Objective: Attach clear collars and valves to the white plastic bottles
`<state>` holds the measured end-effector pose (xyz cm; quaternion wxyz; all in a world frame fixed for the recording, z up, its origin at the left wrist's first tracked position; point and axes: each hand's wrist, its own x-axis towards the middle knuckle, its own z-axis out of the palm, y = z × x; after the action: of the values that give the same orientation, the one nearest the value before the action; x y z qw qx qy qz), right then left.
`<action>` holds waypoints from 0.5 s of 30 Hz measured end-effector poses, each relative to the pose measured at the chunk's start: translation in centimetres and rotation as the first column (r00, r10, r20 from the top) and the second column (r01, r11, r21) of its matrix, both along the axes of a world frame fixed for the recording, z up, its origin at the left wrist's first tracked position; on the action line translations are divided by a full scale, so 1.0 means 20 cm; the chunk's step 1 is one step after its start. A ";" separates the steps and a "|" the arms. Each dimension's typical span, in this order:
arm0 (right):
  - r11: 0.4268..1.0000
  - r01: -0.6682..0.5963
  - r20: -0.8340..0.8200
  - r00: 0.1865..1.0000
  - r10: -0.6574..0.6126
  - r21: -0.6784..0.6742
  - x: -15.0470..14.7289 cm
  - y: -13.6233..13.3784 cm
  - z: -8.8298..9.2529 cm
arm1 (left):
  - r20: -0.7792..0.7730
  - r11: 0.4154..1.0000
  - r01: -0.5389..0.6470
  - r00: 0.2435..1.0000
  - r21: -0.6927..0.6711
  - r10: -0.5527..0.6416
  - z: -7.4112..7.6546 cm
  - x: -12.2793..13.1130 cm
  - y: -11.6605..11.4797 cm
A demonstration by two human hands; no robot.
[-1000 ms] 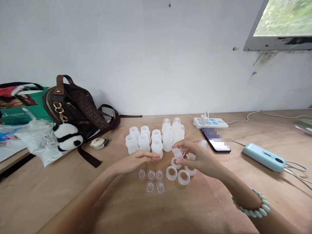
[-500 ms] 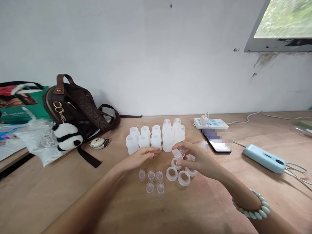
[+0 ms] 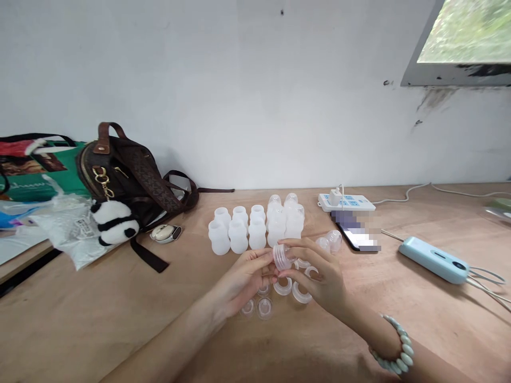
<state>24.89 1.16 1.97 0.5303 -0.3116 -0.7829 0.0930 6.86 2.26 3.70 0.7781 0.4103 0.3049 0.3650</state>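
Observation:
In front of the bottles, my right hand point(image 3: 319, 271) grips a clear ribbed bottle cap point(image 3: 281, 257) from its right side. My left hand point(image 3: 243, 279) pinches the cap's left edge, thumb above and fingers below. Behind the hands stand several milky white baby bottles point(image 3: 238, 237); those at the right end carry clear domed caps point(image 3: 291, 200). Translucent collar rings point(image 3: 302, 292) lie flat beneath my right hand, partly hidden by it. Clear bottle nipples point(image 3: 264, 307) lie beside my left hand, some of them covered by it. More clear domes point(image 3: 334, 241) lie beyond my right hand.
On the right are a phone point(image 3: 355, 233), a white power strip point(image 3: 346, 202) and a light blue device point(image 3: 434, 259) with cables. A brown backpack point(image 3: 128, 170) with a panda charm point(image 3: 117, 223), a plastic bag point(image 3: 72, 234) and a mouse point(image 3: 163, 233) occupy the left.
My left hand has moved right and closed on the cap. My right hand has brought the cap slightly left, so both hands now hold it.

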 end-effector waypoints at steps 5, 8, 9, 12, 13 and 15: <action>0.995 -0.024 0.022 1.000 0.022 0.100 -0.01 -0.01 -0.01 | 0.027 0.996 -0.023 0.999 -0.086 0.025 0.01 0.01 -0.01; 0.997 -0.046 0.018 0.999 0.045 0.067 -0.02 -0.01 -0.04 | 0.002 0.997 -0.020 1.000 -0.069 0.020 0.03 0.02 -0.03; 0.999 -0.040 0.010 0.999 0.039 0.027 -0.03 -0.02 -0.05 | -0.003 0.997 -0.017 1.000 -0.070 0.017 0.04 0.02 -0.05; 0.994 -0.037 -0.006 0.999 0.036 -0.106 -0.05 -0.04 -0.05 | 0.003 0.997 -0.008 1.000 -0.075 0.008 0.07 0.03 -0.08; 0.989 -0.048 -0.018 0.999 0.046 -0.137 -0.05 -0.04 -0.04 | 0.007 0.997 -0.001 1.000 -0.072 0.002 0.07 0.03 -0.09; 0.973 -0.104 -0.097 0.992 0.086 -0.205 -0.06 -0.05 -0.01 | 0.011 0.997 0.025 1.000 -0.070 -0.024 0.08 0.02 -0.11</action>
<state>23.75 0.14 1.79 0.5231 -0.3237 -0.7588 0.2139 7.28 0.04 5.33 0.7981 0.3846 0.3087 0.3464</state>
